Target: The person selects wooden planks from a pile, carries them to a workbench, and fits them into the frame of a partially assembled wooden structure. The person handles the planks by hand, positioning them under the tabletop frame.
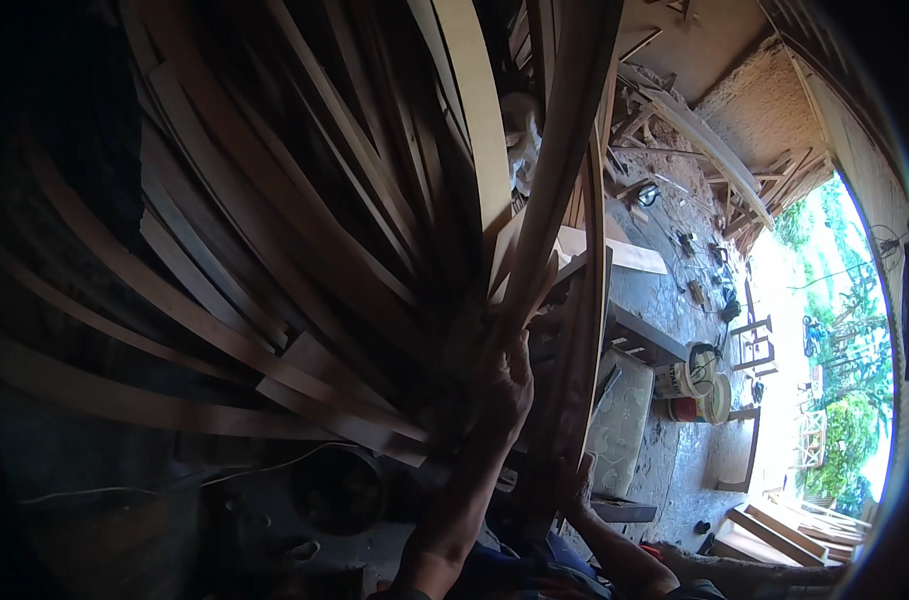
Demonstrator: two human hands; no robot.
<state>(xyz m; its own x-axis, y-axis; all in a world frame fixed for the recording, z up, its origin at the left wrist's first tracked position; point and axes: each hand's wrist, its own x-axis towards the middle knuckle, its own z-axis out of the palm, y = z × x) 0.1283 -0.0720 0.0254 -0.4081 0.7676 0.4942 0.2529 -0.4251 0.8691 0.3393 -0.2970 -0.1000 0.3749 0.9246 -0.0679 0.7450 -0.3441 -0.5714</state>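
Note:
A long wooden board (557, 190) rises from my left hand (512, 378) toward the top of the view. The fingers of that hand are closed around its lower part. Lower and to the right, my right hand (576, 487) is closed at the edge of another long, narrow plank (592, 300), which stands beside the first. Its fingers are partly hidden behind the wood. A pale, lighter board (479, 110) stands just left of the held board. Many brown planks (274, 220) fan out to the left in deep shade.
White buckets (709, 395) stand on the littered floor to the right, near a patterned pale panel (619, 425). Scrap wood (699, 140) is heaped at the upper right. Stacked planks (774, 535) lie by the bright opening. A thin cable (274, 467) crosses the lower left.

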